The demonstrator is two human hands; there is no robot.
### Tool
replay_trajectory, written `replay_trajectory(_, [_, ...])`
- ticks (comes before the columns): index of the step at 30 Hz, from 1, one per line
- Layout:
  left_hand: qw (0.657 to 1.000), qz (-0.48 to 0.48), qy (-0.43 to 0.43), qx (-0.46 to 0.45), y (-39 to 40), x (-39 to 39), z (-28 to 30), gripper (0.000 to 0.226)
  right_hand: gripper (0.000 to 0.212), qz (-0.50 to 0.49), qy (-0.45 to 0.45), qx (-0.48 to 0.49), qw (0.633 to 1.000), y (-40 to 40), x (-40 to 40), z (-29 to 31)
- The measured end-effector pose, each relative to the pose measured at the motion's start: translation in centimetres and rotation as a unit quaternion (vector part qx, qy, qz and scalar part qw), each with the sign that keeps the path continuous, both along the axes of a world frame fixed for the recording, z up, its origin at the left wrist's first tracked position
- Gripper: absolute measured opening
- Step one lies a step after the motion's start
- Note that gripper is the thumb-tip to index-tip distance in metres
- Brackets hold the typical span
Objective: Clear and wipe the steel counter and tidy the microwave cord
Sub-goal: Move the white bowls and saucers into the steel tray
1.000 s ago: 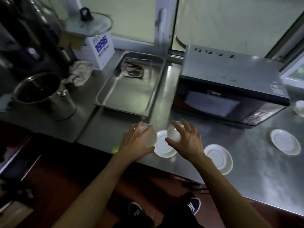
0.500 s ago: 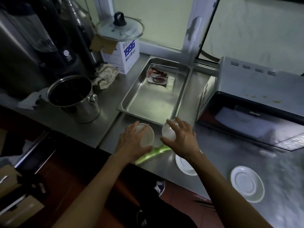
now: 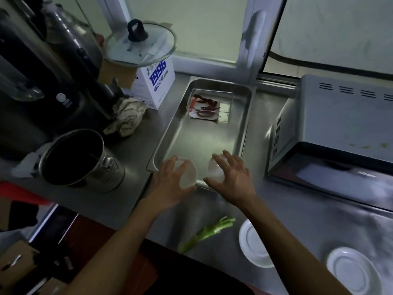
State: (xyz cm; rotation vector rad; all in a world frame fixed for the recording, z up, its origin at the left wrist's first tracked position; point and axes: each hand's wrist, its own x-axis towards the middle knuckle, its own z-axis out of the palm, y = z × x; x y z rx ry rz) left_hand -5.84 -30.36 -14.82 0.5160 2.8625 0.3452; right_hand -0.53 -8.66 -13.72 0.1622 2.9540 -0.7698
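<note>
Steel counter [image 3: 297, 220] under a frosted window, seen from above in dim light. Left hand [image 3: 170, 184] grips a small white bowl [image 3: 188, 174], fingers curled over its rim, at the near-left corner of a shallow steel tray [image 3: 244, 116]. Right hand [image 3: 231, 177] grips a second white bowl [image 3: 215, 169] in the same way, over the tray's near rim. Whether either bowl touches the tray cannot be told. At the tray's far end lies a clear box of red chillies [image 3: 209, 106]; the tray floor between box and bowls is bare. Just right of the tray stands the microwave [image 3: 340, 128], cut off by the right edge; a dark cord [image 3: 297, 60] runs along the window sill behind it, its ends hidden. Near the counter's front edge lie a green onion stalk [image 3: 204, 235] and two white saucers [image 3: 253, 245], the right one [image 3: 353, 271] blurred. Left of the tray sit a crumpled rag [image 3: 127, 116], a steel pot [image 3: 80, 158], and a printed carton [image 3: 155, 84] topped by a glass lid [image 3: 140, 45]. Dark appliances at the far left are hard to make out.
</note>
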Motion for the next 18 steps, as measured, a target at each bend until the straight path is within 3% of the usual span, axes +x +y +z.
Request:
replay_trajectory(10, [0.996,-0.023,-0.073,-0.033,2.6,-7.8,-1.8,0.091,0.085,-0.031,-0.02,-0.003,0.999,0.9,-5.4,-1.6])
replay_trajectory(18, [0.994,-0.049,-0.097,-0.004,4.9,-15.9,-3.8,0.093,0.087,-0.07,-0.041,-0.003,0.997,2.3,-11.1,-3.3])
